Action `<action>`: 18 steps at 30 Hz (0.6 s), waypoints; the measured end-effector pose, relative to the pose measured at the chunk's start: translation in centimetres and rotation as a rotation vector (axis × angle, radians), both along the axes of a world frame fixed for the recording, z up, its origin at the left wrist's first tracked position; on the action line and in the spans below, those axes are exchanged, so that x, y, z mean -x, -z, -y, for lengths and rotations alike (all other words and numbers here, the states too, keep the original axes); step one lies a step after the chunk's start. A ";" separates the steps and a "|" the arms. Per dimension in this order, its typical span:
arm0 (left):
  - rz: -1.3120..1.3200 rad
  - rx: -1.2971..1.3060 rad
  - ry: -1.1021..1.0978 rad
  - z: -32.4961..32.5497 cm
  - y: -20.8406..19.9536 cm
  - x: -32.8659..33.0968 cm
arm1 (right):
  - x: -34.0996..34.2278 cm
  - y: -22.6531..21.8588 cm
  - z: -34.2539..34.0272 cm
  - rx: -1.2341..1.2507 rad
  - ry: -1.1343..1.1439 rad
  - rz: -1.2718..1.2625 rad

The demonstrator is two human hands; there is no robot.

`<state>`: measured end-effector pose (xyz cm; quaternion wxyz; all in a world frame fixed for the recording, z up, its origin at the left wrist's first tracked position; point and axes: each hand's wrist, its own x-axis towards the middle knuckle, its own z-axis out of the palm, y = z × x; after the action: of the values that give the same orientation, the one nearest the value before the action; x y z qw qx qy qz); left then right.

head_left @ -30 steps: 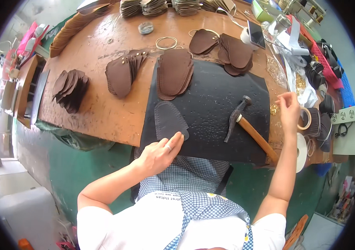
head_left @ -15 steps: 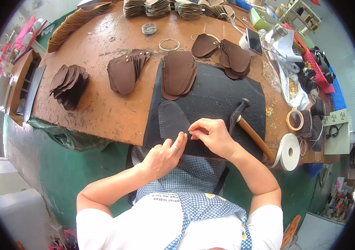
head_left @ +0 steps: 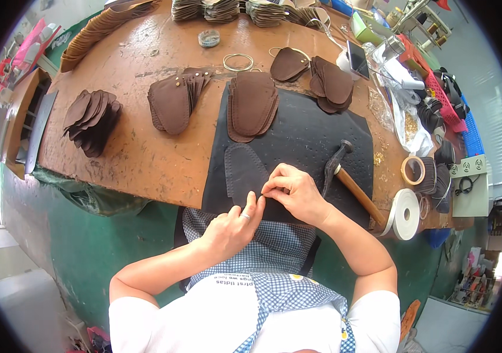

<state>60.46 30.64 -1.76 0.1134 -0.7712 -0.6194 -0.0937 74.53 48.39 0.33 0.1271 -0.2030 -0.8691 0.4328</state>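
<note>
A dark leather piece [head_left: 244,170] with a stitched-looking edge lies on the black mat [head_left: 304,138], its narrow end toward me. My left hand [head_left: 233,229], a ring on one finger, grips that near end; its thumb is hidden underneath. My right hand [head_left: 296,191] pinches right beside the left fingertips, at the piece's near right corner. Whatever sits between the right fingertips is too small to make out. To the right, a hammer [head_left: 354,189] with a wooden handle rests on the mat, its head pointing away.
Stacks of brown leather pieces [head_left: 254,106] lie beyond my hands, with more piles [head_left: 171,106] to the left. On the right are a white tape roll [head_left: 406,214], a tan tape roll [head_left: 413,169], a phone [head_left: 357,59] and a plastic bag [head_left: 410,126] with small golden bits.
My right hand has shifted slightly left and its fingers have closed tighter against the left fingertips. The leather piece and hammer keep their places on the mat.
</note>
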 end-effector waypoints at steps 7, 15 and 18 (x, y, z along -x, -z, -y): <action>0.039 -0.009 0.027 0.0 0.3 0.4 | 0.5 -0.5 0.1 0.073 0.042 0.072; 0.065 0.007 0.044 0.1 0.5 0.8 | 1.7 -1.3 -0.1 -0.075 -0.003 0.192; 0.087 0.026 0.056 -0.2 0.2 0.8 | 2.4 -1.9 -1.3 -0.046 -0.046 0.305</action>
<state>59.66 30.80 -1.91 0.0736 -0.7848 -0.6032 -0.1221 72.09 49.72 2.20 -0.0116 -0.2436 -0.8924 0.3796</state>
